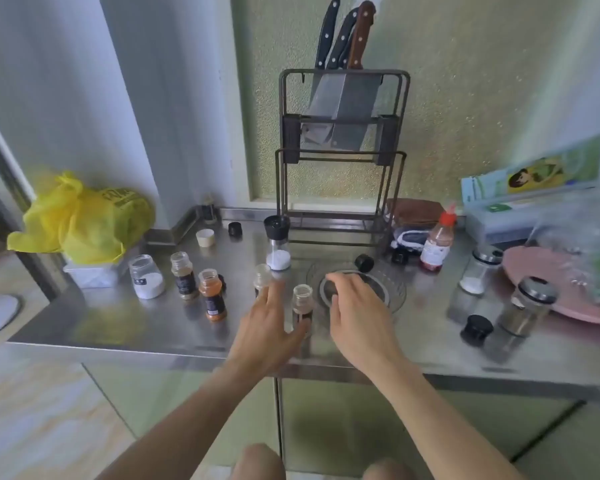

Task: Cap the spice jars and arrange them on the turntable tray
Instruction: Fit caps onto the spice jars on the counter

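Two uncapped dark spice jars stand at the counter's middle, one nearer (302, 303) and one behind (262, 279). My left hand (267, 329) hovers open between them, thumb by the nearer jar's base. My right hand (355, 308) rests over the clear round turntable tray (397, 289), fingers curled on a dark cap (330, 289). To the left stand an uncapped orange spice jar (212, 294), a dark jar (183, 275) and a white powder jar (146, 277). Loose black caps lie at the tray's far side (364, 262), at the back (235, 229) and at the right front (476, 329).
A black-topped grinder (277, 244) stands behind the jars, a knife rack (340, 150) at the wall. Right of the tray are a red-capped bottle (437, 244), two steel-lidded jars (482, 268) (527, 306) and a pink plate (534, 271). A yellow bag (84, 220) sits far left.
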### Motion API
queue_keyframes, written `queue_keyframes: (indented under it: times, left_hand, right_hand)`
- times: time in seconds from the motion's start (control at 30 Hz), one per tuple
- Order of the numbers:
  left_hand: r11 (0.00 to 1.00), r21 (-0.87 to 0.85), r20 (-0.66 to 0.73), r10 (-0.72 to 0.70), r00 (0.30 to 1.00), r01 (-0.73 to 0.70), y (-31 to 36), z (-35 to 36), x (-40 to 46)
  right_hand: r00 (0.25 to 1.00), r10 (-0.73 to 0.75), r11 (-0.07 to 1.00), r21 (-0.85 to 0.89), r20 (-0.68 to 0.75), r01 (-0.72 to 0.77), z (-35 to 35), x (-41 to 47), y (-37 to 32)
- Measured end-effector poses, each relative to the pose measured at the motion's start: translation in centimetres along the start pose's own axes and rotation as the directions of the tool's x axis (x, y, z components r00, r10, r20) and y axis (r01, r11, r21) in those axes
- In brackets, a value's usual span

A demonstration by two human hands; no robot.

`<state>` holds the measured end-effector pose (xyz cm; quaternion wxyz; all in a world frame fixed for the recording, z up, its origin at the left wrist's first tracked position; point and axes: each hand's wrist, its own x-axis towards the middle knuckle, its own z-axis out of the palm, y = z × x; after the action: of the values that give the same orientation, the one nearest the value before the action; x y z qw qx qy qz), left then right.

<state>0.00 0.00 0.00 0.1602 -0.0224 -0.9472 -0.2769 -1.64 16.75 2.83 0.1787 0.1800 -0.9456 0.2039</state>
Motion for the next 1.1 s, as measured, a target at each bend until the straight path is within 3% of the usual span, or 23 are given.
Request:
queue_keyframes:
  times: [0.13, 0.43, 0.67, 0.8, 0.9, 0.97, 1.03, 1.1]
  left_hand:
    - [0.997, -0.071, -0.016, -0.037, 0.999, 0.036, -0.4, 1.8, 0.4]
    - [0.992, -0.127, -0.197, -0.033, 0.980, 0.008, -1.8, 5.1, 1.7]
    - [0.985, -0.169, -0.219, 0.008, 0.976, -0.046, -3.1, 6.3, 1.2]
    - [0.979, -0.192, -0.215, 0.023, 0.976, -0.066, -3.1, 6.4, 1.0]
    - [0.982, -0.167, -0.239, 0.042, 0.970, -0.084, -3.1, 6.6, 1.1]
    - [0.986, -0.144, -0.235, 0.050, 0.971, -0.086, -3.1, 6.8, 1.0]
    - [0.986, -0.140, -0.229, 0.054, 0.972, -0.088, -3.2, 6.9, 0.9]
    - [0.983, -0.157, -0.218, 0.063, 0.974, -0.099, -3.3, 7.0, 0.8]
  right_hand:
    - [0.998, 0.059, 0.991, -0.119, 0.012, -0.057, 0.9, 2.2, 3.1]
    - [0.973, 0.178, 0.924, -0.364, 0.149, -0.113, 4.9, 10.1, 9.7]
    - [0.982, 0.171, 0.921, -0.368, 0.080, -0.131, 5.9, 12.2, 10.7]
    - [0.984, 0.163, 0.977, -0.150, 0.073, -0.151, 4.1, 11.7, 8.9]
    - [0.998, 0.015, 0.985, 0.171, 0.061, -0.026, 1.3, 10.9, 6.2]
    - [0.984, -0.114, 0.931, 0.360, 0.136, 0.058, -0.9, 10.2, 4.0]
    - [0.942, -0.241, 0.899, 0.419, 0.234, 0.126, -2.7, 9.7, 2.2]
    - [0.892, -0.330, 0.909, 0.360, 0.310, 0.211, -3.6, 9.4, 1.1]
